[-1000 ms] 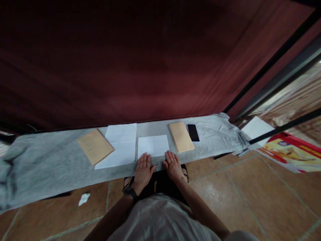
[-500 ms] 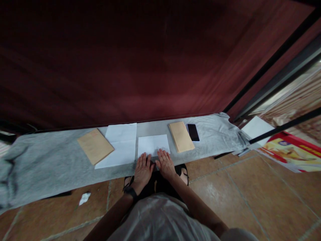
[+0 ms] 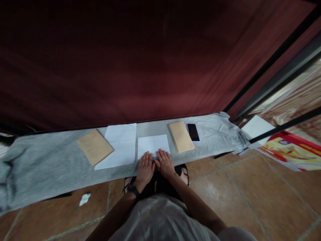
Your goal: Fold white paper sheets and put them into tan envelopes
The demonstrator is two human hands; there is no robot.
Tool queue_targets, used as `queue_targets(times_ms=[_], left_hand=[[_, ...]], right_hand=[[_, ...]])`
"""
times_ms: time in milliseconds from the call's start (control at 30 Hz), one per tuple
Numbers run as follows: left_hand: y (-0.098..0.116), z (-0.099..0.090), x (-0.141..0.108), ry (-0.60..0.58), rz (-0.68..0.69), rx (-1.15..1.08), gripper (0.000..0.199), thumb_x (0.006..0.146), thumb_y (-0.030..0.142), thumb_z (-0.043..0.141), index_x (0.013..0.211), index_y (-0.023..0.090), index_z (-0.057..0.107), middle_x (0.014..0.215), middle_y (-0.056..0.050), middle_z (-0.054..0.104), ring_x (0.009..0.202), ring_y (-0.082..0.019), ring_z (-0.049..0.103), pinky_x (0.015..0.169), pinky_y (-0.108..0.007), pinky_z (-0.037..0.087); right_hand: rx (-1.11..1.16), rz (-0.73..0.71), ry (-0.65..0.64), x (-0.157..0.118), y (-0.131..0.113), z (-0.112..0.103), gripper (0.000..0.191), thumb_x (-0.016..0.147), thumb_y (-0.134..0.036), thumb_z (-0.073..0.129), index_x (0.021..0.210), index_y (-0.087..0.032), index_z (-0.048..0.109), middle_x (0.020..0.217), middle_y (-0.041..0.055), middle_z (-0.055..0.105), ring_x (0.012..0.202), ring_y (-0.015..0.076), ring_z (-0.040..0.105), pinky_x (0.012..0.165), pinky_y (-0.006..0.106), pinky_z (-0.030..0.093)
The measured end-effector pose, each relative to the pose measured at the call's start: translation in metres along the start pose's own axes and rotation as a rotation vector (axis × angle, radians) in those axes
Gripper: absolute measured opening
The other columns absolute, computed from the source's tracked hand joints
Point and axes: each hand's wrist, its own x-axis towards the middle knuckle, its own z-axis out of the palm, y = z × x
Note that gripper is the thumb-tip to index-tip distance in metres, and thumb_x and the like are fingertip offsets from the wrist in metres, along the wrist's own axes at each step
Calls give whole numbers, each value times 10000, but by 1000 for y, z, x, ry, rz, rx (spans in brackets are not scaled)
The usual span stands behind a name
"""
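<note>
A small white sheet of paper [image 3: 153, 144] lies on the grey cloth-covered surface [image 3: 62, 167] in front of me. My left hand [image 3: 145, 167] rests flat with its fingertips on the sheet's lower edge. Beside it, my right hand [image 3: 165, 163] lies flat too, fingertips at the sheet's lower right edge. Both hands have their fingers stretched out and grip nothing. To the left is a larger white sheet [image 3: 122, 144], partly under a brown envelope stack [image 3: 95, 146]. Another brown envelope stack [image 3: 182, 136] lies on the right.
A dark-screened phone [image 3: 193, 132] lies right of the right-hand envelopes. Behind the surface hangs a dark red curtain [image 3: 150, 83]. At far right are black bars, a white board [image 3: 257, 127] and a red and yellow box [image 3: 293, 150]. Crumpled paper [image 3: 85, 198] lies on the tiled floor.
My left hand has shifted slightly to the right along the small sheet's lower edge, closer to my right hand. My right hand has hardly moved.
</note>
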Motion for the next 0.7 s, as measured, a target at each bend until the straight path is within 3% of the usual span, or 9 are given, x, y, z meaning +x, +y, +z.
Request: queue_targets(times_ms=[267, 700], left_hand=[[-14, -3, -6, 45, -64, -23, 633, 1010, 425, 334, 1513, 44, 378, 1581, -213, 372, 1501, -305, 298, 1200, -506, 321], [-9, -10, 2, 83, -150, -30, 617, 1016, 380, 305, 1494, -1, 396, 1547, -238, 411, 1500, -313, 300, 1223, -531, 265]], right_hand=[[-64, 79, 60, -12, 23, -4, 543, 1060, -372, 376, 1535, -108, 386, 1568, 135, 427, 1458, 259, 390, 1197, 445, 319], [-65, 116, 104, -21, 40, -9, 533, 1068, -357, 349, 1519, -81, 407, 1536, 171, 464, 1452, 266, 401, 1191, 459, 324]])
